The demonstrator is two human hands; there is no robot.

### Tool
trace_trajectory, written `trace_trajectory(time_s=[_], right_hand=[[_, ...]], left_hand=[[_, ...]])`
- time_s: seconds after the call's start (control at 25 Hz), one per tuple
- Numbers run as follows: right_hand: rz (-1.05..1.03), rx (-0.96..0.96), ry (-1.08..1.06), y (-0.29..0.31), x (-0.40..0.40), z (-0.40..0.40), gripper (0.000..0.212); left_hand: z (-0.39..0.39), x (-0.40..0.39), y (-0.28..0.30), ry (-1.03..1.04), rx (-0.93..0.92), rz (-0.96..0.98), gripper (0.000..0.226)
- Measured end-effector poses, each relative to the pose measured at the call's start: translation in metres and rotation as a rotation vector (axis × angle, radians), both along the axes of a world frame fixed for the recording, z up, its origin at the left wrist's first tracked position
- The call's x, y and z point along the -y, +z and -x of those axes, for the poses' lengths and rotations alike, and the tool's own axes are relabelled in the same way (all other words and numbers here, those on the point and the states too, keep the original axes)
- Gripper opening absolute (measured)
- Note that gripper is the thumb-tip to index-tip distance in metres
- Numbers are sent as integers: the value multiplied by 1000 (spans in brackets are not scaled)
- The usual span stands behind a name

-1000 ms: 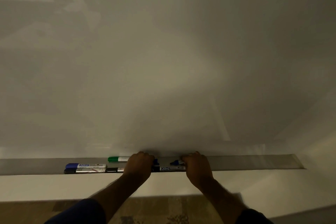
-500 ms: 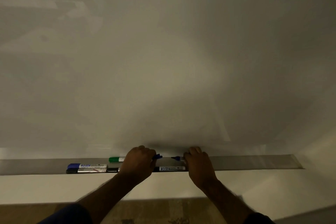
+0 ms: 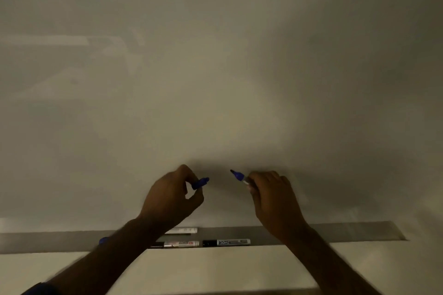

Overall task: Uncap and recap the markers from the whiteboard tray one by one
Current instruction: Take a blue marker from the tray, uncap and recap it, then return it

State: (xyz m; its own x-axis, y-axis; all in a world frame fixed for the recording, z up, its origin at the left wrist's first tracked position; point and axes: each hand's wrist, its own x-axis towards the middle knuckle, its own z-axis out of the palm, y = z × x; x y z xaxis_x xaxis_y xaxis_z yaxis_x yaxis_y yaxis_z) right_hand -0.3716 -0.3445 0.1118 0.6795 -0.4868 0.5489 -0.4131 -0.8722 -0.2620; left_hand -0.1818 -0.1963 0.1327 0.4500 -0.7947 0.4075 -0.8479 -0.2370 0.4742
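My left hand (image 3: 171,195) pinches a blue cap (image 3: 201,183) between thumb and fingers, raised in front of the whiteboard. My right hand (image 3: 272,195) grips a blue marker (image 3: 238,176), uncapped, its dark tip pointing up and left toward the cap; most of its barrel is hidden in my fist. A gap separates cap and tip. Below, on the grey whiteboard tray (image 3: 335,232), lie a black marker (image 3: 226,242), a second black marker with a white barrel (image 3: 178,244) and a white barrel behind it (image 3: 183,230). My left forearm hides most of another blue marker (image 3: 103,240).
The whiteboard (image 3: 215,79) fills the view above the tray and is blank. Under the tray runs a pale wall or ledge (image 3: 215,270). The tray's right part holds nothing visible.
Both hands rose from the tray to in front of the board. The blue marker's cap and body have come further apart, the cap in my left hand, the body in my right.
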Motion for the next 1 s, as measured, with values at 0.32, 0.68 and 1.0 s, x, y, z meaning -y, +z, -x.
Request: trace_trajectory(time_s=[0.32,0.68,1.0], right_hand=[[-54,231,192,108,-14,-11,21],[191,300,261,182,-48,-20,28],[268,175,253,194,-64,-29,27]], left_hand=[[-20,-25,98,-112,2,265,26],[-24,-50,160,-105,-132,400,23],[-22,-63,176,-165,-150,436,20]])
